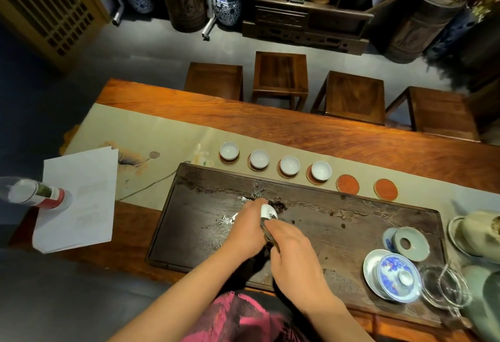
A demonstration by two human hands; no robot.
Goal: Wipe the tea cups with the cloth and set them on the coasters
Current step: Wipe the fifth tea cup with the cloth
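Observation:
Over the dark wooden tea tray (pixel 205 206), my left hand (pixel 247 229) grips a small white tea cup (pixel 267 211) tipped on its side. My right hand (pixel 293 253) presses a dark cloth (pixel 267 233) against the cup. Beyond the tray, a row of white cups (pixel 229 151) (pixel 259 159) (pixel 290 165) (pixel 321 170) stands, each on a red coaster. To their right lie two bare red coasters (pixel 347 184) (pixel 385 189).
A blue-and-white lidded gaiwan (pixel 397 278), a pale saucer (pixel 411 243) and a glass pitcher (pixel 443 287) crowd the tray's right end. White papers (pixel 78 201) and a bottle (pixel 35 192) sit at the left. Wooden stools (pixel 280 76) line the table's far side.

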